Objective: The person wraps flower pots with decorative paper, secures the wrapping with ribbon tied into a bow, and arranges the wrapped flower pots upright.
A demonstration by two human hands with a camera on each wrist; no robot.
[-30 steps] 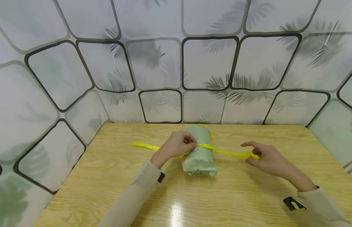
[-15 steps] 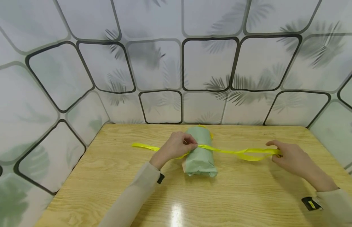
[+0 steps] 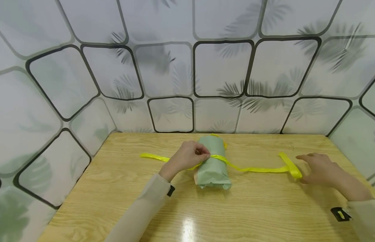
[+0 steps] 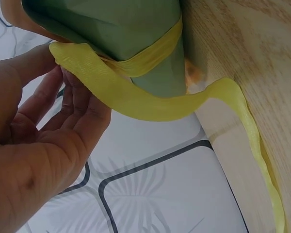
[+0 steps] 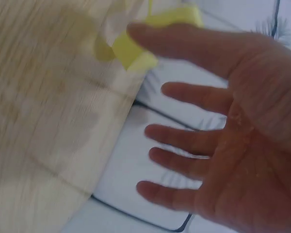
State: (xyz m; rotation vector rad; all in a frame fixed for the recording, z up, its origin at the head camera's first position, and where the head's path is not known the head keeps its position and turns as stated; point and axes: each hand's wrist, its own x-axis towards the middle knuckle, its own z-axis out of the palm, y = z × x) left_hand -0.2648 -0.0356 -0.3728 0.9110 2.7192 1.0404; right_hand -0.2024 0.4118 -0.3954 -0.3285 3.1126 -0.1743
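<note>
A pale green paper-wrapped bundle lies on the wooden table, a yellow ribbon round its middle. My left hand is at the bundle's left side, thumb and fingertips pinching the ribbon; in the left wrist view the pinched ribbon curves away from the fingers across the bundle's edge and down. To the right, my right hand has its fingers spread and holds nothing, as the right wrist view also shows with an open palm. The ribbon's folded right end stands just left of that hand.
Another ribbon tail stretches left over the table. Some yellow ribbon shows at the bundle's far end. A patterned wall covering rises behind the table and along both sides.
My right hand drew the ribbon out to the right, then let go of it; the ribbon has dropped slack towards the table. The left hand has stayed in place on the bundle.
</note>
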